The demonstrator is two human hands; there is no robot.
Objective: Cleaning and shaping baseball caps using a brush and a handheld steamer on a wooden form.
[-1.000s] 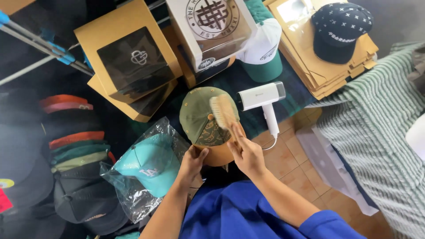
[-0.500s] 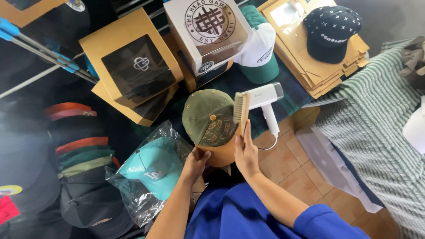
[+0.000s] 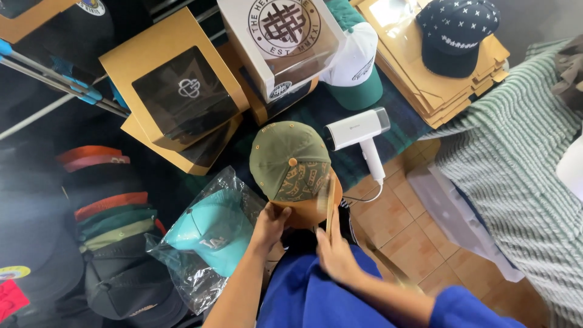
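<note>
While the left hand (image 3: 267, 228) pinches the tan brim of the olive cap (image 3: 290, 161) at six o'clock, steadying it, the right hand (image 3: 331, 252) is closed around a wooden brush (image 3: 330, 203), seemingly edge-on beside the brim at four o'clock. The cap's brim points toward the person; the brush's long axis runs twelve-to-six.

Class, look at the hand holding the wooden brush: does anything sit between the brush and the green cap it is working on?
Nothing visible does. The right hand holds the wooden brush edge-on right beside the green cap, at its orange brim, which the left hand grips. The white handheld steamer lies off to the side.
</note>
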